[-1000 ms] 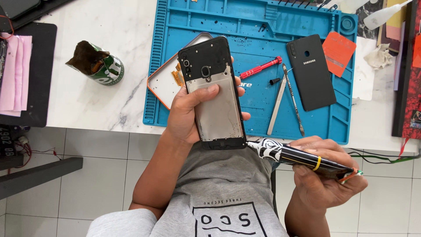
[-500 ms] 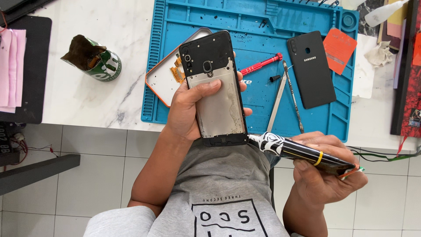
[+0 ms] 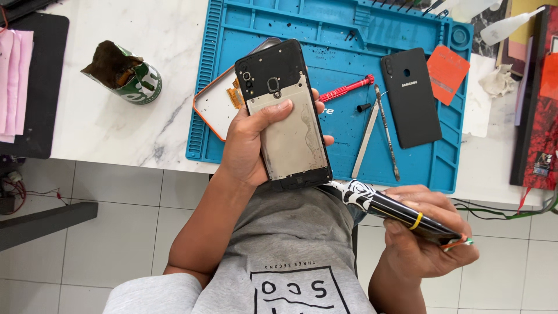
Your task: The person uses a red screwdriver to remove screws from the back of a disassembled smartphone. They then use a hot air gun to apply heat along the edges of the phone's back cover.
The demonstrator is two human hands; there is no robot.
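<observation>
— White table (image 3: 116, 125), blue mat (image 3: 349, 52) at its front edge. The phone (image 3: 285, 116)?

— Left hand (image 3: 250, 145) clamps it over the mat's front edge; right hand (image 3: 424, 238) grips a black tool (image 3: 395, 212), tip at the phone's bottom.

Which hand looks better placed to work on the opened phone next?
Probably the right hand: it holds the black tool, tip at the phone's bottom edge. The left hand is busy gripping the phone.
</observation>
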